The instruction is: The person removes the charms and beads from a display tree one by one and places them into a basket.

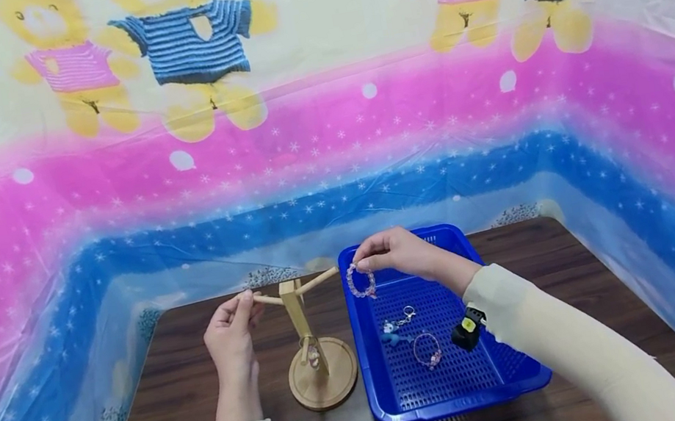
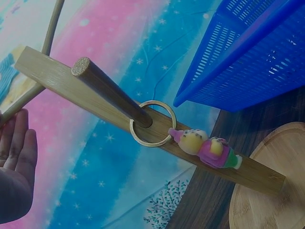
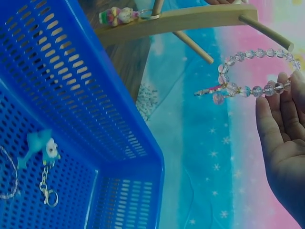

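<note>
My left hand [image 1: 230, 340] pinches the tip of the left peg [image 1: 270, 300] on a wooden peg stand [image 1: 297, 314] with a round base. Between the thumb and fingers of my right hand [image 1: 401, 253] hangs a bracelet of clear beads [image 3: 259, 53] with small pink charms. It is just beyond the tip of the stand's right peg [image 1: 322, 279], above the basket's left rim. Lower on the post, a metal ring with a colourful figure keychain [image 2: 217, 151] hangs on a short peg [image 2: 107, 88].
A blue plastic basket [image 1: 380, 408] stands right of the stand on the dark wooden table [image 1: 170, 410]. Inside lie a blue-and-white figure keychain [image 3: 39, 145] and a pink beaded bracelet [image 1: 432, 360]. A printed cloth [image 1: 325, 138] hangs behind and along the sides.
</note>
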`<state>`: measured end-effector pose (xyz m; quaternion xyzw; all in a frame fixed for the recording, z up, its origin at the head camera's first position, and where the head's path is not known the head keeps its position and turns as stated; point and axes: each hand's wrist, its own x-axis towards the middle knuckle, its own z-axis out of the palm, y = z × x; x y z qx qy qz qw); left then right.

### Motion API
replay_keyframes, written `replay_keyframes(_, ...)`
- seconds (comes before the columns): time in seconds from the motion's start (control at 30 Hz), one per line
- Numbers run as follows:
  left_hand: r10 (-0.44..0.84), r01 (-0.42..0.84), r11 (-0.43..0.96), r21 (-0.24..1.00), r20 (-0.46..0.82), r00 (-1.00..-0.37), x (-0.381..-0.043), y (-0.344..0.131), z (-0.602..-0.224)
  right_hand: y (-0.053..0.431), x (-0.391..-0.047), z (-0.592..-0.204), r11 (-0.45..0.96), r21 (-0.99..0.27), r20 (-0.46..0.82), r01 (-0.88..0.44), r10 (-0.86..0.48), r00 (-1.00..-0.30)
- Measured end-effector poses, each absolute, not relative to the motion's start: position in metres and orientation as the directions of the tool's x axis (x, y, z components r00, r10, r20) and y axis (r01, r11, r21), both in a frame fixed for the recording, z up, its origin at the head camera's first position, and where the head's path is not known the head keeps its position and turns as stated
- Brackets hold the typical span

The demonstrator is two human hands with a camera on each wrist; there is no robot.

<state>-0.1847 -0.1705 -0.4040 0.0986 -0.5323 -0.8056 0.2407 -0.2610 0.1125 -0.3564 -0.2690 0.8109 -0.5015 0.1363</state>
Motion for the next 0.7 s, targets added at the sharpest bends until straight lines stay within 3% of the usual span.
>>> replay_keyframes(0.4,-0.487,0.272,-0.318,0.908,0.090,-0.869,-0.184,-0.172,-0.404,0.124,-0.265,-0.356,0.517,-0.781,0.020,-0.350,-0.539,-0.842)
replay_keyframes(0.7,-0.479,0.282,-0.336,0.899,0.094,-0.873,-0.185,-0.172,-0.404,0.131,-0.272,-0.378,0.626,-0.683,0.007,-0.376,-0.510,-0.860)
